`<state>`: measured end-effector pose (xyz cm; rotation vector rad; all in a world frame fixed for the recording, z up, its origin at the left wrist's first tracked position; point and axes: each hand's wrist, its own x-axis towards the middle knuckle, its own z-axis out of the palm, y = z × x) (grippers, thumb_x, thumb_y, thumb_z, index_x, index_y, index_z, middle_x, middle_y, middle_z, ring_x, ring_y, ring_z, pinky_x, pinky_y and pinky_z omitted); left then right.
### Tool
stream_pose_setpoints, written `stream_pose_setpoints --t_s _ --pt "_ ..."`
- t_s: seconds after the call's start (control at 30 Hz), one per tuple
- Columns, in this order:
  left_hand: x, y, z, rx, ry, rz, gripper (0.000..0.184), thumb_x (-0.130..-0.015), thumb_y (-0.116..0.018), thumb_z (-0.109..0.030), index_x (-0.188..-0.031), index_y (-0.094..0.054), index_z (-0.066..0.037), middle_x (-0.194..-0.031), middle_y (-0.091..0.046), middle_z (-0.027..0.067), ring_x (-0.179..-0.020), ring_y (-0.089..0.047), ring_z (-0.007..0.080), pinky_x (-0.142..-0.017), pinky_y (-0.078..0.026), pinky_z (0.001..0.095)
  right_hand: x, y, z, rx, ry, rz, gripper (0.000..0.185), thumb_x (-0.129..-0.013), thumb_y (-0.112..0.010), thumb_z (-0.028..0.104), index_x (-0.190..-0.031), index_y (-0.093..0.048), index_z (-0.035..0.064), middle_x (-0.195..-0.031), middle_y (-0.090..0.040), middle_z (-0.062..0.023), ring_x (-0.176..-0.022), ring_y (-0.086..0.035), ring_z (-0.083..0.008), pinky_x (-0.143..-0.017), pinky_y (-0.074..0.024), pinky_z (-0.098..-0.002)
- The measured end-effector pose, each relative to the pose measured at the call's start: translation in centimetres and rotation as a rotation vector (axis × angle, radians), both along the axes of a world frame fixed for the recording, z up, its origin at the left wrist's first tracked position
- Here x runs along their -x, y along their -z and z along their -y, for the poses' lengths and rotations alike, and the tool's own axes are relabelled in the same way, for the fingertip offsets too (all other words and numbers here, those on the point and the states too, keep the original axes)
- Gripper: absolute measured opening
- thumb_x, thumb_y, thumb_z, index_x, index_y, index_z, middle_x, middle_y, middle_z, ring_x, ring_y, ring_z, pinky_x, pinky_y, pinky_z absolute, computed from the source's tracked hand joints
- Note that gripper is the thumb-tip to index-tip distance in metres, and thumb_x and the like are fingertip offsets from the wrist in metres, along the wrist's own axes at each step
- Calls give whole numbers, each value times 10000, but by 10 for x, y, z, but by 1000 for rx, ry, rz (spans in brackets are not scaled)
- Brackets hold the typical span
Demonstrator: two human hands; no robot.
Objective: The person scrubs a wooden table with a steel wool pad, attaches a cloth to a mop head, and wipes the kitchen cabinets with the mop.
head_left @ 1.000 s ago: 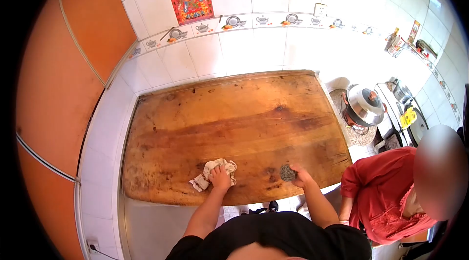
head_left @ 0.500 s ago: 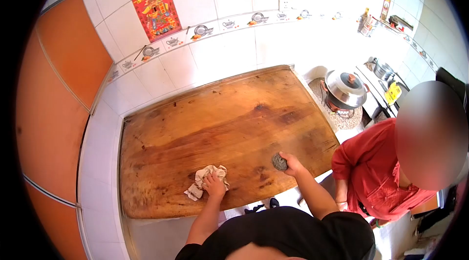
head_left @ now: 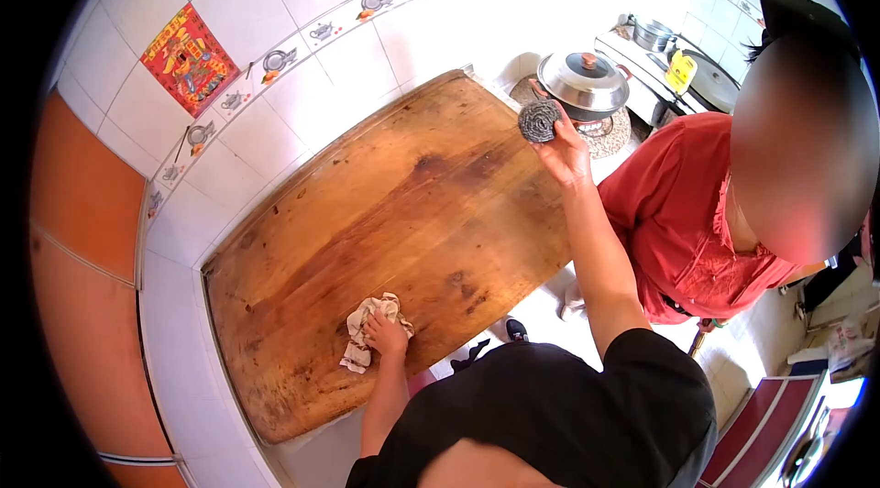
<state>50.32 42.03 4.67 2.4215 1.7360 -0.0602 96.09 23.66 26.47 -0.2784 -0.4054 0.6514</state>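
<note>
My left hand (head_left: 386, 334) rests on a crumpled pale cloth (head_left: 357, 347) near the front edge of the wooden board (head_left: 367, 231), its fingers pressed into the fabric. Raised above the board's right side, my right hand (head_left: 566, 156) grips a round grey metal scourer (head_left: 539, 121) between thumb and fingers. The scourer is held up off the wood, just in front of the lidded pot. Dark stains and scuffs mark the board's surface.
A person in a red top (head_left: 674, 204) stands close on the right. Behind my raised hand sits a lidded pot (head_left: 584, 85) on a round speckled stand. Farther right are a stove with a small pot (head_left: 652, 34) and a yellow item (head_left: 680, 72). Tiled wall borders the board's back.
My right hand has lifted the scourer off the board and moved it up towards the pot. The view has turned to the right. My left hand stays on the cloth.
</note>
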Motion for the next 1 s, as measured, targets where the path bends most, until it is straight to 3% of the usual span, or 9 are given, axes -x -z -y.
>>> stream_pose_setpoints --t_s 0.33,0.47,0.53,0.6,0.67,0.73,0.83,0.9,1.0 --pt "-1 0 -3 6 11 19 574 -863 -545 -278 -1361 -321 -100 -1426 -306 152 -1327 -240 357 -1012 -214 620 -3 16 -16 134 -5 -80 535 -835 -587 31 -1329 -419 151 -1268 -518 -83 -1127 -531 -259 -919 -455 -463" --pt "-2 -18 0 76 21 1 598 -851 -531 -277 -1385 -327 -103 -1424 -311 156 -1327 -248 354 -1019 -220 615 -59 -16 -73 406 158 -186 441 -869 -560 58 -1290 -457 136 -1142 -562 -68 -1025 -545 -227 -855 -475 -459" --pt "2 -29 -3 164 35 6 601 -841 -544 -282 -1380 -345 -108 -1417 -320 154 -1324 -258 353 -1022 -228 605 -139 -14 -115 399 149 -127 284 -856 -594 128 -1136 -555 105 -1100 -564 -96 -970 -553 -240 -772 -490 -424" --pt "5 -37 -2 221 57 -17 605 -833 -569 -321 -1374 -371 -137 -1405 -334 147 -1317 -272 348 -1029 -232 593 -148 -87 -135 552 360 -170 259 -824 -649 169 -1048 -588 55 -1008 -584 -103 -894 -583 -265 -735 -506 -428" --pt "8 -49 3 299 99 -66 607 -833 -574 -343 -1372 -375 -149 -1405 -337 145 -1317 -275 346 -1029 -232 594 -206 -121 -175 483 471 121 189 -806 -630 123 -972 -604 36 -923 -595 -84 -870 -584 -223 -732 -500 -395" --pt "13 -41 6 304 106 -70 672 -842 -572 -398 -1419 -308 -178 -1445 -291 144 -1336 -251 354 -1042 -204 608 -183 -200 -200 512 609 236 140 -786 -604 89 -908 -587 21 -830 -597 -79 -740 -590 -204 -645 -502 -341" --pt "12 -28 16 294 66 -40 750 -864 -548 -446 -1474 -182 -208 -1536 -141 134 -1403 -125 365 -1063 -118 651 -111 -289 -264 525 729 376 373 -741 -612 91 -1077 -553 -60 -895 -619 -133 -749 -597 -189 -619 -489 -321" --pt "8 -27 18 297 28 -29 748 -866 -546 -450 -1473 -180 -209 -1549 -99 129 -1414 -75 365 -1056 -89 672 -66 -322 -316 464 558 785 534 -712 -635 124 -1203 -476 -11 -771 -591 -94 -633 -570 -156 -510 -458 -285" --pt "7 -25 16 283 16 0 747 -866 -546 -457 -1471 -184 -210 -1556 -68 130 -1419 -37 374 -1041 -68 701 59 -360 -366 287 909 1428 468 -761 -604 107 -1209 -493 25 -936 -649 -197 -911 -610 -387 -811 -482 -459"
